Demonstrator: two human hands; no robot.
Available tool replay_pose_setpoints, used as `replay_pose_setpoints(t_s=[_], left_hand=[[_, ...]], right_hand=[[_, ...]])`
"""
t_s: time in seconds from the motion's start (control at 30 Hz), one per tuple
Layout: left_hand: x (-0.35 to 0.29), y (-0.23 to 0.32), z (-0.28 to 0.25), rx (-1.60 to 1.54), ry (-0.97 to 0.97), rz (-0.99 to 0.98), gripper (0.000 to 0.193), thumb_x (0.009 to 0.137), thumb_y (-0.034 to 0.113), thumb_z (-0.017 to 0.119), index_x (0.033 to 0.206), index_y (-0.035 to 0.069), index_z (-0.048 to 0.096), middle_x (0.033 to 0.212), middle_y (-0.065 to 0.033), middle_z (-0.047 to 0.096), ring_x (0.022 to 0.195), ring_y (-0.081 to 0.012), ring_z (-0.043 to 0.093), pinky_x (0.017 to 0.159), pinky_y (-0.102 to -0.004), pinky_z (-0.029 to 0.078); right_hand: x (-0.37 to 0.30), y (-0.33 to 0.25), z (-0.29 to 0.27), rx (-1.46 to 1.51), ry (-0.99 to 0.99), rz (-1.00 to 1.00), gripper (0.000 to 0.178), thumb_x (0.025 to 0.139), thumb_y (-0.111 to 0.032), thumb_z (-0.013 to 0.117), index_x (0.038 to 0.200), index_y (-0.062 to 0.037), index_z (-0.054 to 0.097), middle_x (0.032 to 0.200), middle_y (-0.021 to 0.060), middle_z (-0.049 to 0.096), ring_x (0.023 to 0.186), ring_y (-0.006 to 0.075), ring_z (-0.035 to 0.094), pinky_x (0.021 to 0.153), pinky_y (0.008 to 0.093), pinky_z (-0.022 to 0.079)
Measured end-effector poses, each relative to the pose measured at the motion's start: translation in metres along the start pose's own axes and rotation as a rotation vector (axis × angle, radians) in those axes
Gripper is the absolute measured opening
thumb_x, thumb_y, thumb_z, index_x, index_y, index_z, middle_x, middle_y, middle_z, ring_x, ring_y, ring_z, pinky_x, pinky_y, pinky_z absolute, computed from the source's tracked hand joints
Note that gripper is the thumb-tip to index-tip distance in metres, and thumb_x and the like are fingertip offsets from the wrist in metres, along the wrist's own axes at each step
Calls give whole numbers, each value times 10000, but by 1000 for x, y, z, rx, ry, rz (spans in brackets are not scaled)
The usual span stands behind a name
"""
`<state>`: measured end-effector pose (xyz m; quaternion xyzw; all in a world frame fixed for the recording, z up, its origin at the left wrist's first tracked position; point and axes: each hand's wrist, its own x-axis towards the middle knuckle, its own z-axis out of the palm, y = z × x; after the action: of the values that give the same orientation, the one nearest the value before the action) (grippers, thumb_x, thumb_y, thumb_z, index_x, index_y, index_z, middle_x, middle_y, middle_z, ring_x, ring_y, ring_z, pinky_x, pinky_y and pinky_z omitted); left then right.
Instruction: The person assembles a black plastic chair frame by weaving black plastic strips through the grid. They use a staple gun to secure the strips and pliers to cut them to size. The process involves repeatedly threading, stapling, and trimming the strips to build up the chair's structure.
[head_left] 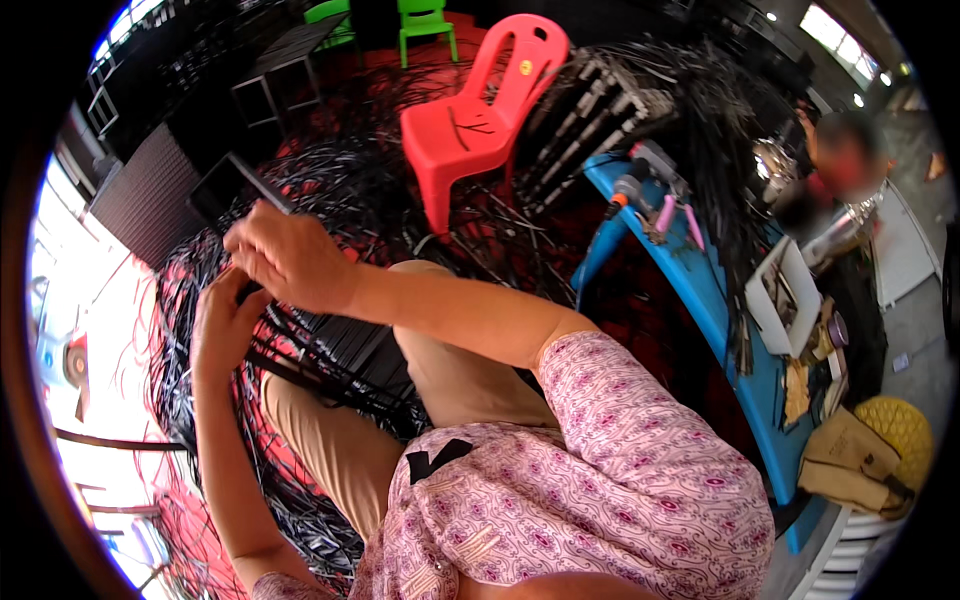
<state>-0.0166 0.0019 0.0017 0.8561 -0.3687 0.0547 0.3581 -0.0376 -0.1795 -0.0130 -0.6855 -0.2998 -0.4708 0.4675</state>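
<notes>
My left hand [222, 318] is raised at the left, fingers closed, with a bit of black strip [247, 291] showing between thumb and fingers. Just above it, my right hand [297, 262] is curled shut; what its fingers hold is hidden. Beyond the knuckles, a dark frame with a pale metal bar [262, 184] stands out. Below both hands, a panel of parallel black strips [355, 345] lies between my knees, and more loose black strips [290, 375] run under my wrists.
A red plastic chair [455, 135] stands ahead, with heaps of black strips around it. To the right, a blue bench [690, 290] carries a power tool [630, 185], pink-handled tool [665, 215] and white bin [785, 295]. A person [845, 165] sits beyond it. A woven panel [150, 200] is at left.
</notes>
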Motion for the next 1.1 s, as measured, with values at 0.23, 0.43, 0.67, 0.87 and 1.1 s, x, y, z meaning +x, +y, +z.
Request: replay_pose_setpoints(t_s=[0.23, 0.43, 0.67, 0.87, 1.1], left_hand=[[5, -15, -22, -262, -358, -421, 226, 948, 237, 679, 856, 32, 657, 691, 13, 588, 644, -84, 551, 590, -259, 427], [19, 10, -27, -314, -375, -461, 690, 964, 675, 503, 774, 38, 687, 684, -23, 622, 605, -113, 583, 601, -252, 494], [17, -7, -27, -457, -331, -524, 736, 943, 734, 477, 763, 55, 692, 692, -22, 632, 586, -86, 571, 566, -229, 482], [17, -14, -26, -486, -294, -549, 770, 932, 760, 463, 783, 43, 697, 714, -45, 658, 618, -100, 609, 590, -230, 508], [6, -25, -34, -646, -315, -408, 598, 990, 525, 526, 967, -44, 708, 854, -91, 708, 700, -132, 639, 676, -256, 529]], right_hand=[[-78, 16, -14, -306, -154, -212, 127, 829, -80, 659, 955, -78, 646, 918, 83, 623, 867, 288, 636, 727, 397, 539], [-86, 16, -2, -301, -164, -53, 425, 743, 12, 764, 1140, -109, 672, 1007, 87, 620, 895, 292, 650, 719, 383, 556], [-72, 20, 11, -181, -224, -227, 345, 737, 38, 760, 1051, -100, 722, 966, 44, 616, 758, 204, 628, 625, 317, 530], [-44, 11, 4, -117, -122, -156, 118, 802, -53, 785, 912, -69, 747, 886, 57, 635, 744, 231, 622, 642, 328, 515], [-9, 18, 8, -248, -224, -145, 130, 820, -159, 792, 870, -50, 741, 838, 38, 678, 742, 245, 652, 672, 348, 506]])
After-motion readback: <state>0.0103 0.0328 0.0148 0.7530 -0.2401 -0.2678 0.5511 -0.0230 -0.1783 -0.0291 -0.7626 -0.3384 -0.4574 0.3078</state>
